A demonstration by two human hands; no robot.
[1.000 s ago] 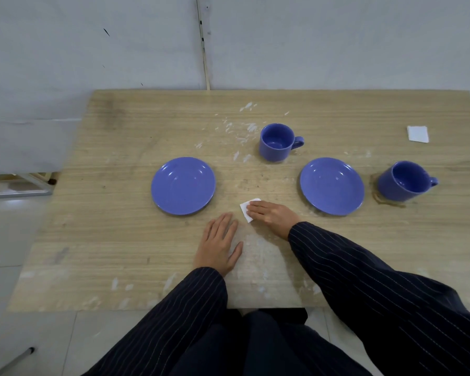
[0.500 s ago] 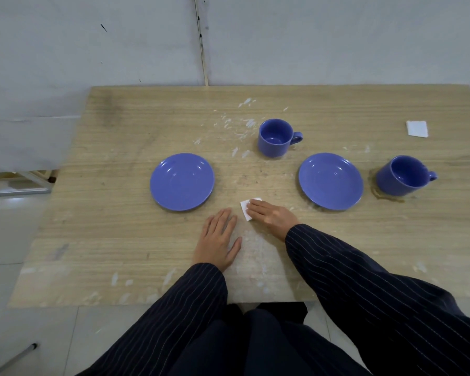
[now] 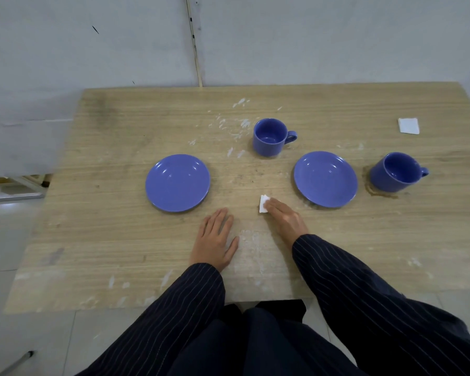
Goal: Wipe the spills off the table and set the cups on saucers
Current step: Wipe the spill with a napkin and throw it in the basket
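Head view: two blue cups, two blue saucers, two white tissues and two hands on one wooden table (image 3: 120, 240).

The far cup (image 3: 270, 137) stands upright beyond the gap between the saucers, handle to the right, and looks empty. The right cup (image 3: 394, 172) leans a little, sitting in a brownish spill (image 3: 377, 192) that rings its base; whether it holds anything cannot be told. The left saucer (image 3: 177, 183) and right saucer (image 3: 325, 179) are both bare — neither cup is on one yet.

The left hand (image 3: 215, 240) lies flat on the table, fingers together, holding nothing. The right hand (image 3: 284, 218) presses flat on a small tissue (image 3: 263, 204) between the saucers, near the right one. A spare tissue (image 3: 409, 125) lies at the far right.

Against half a second ago, the right hand and its tissue have slid slightly to the right — cups, saucers and left hand have kept their places.
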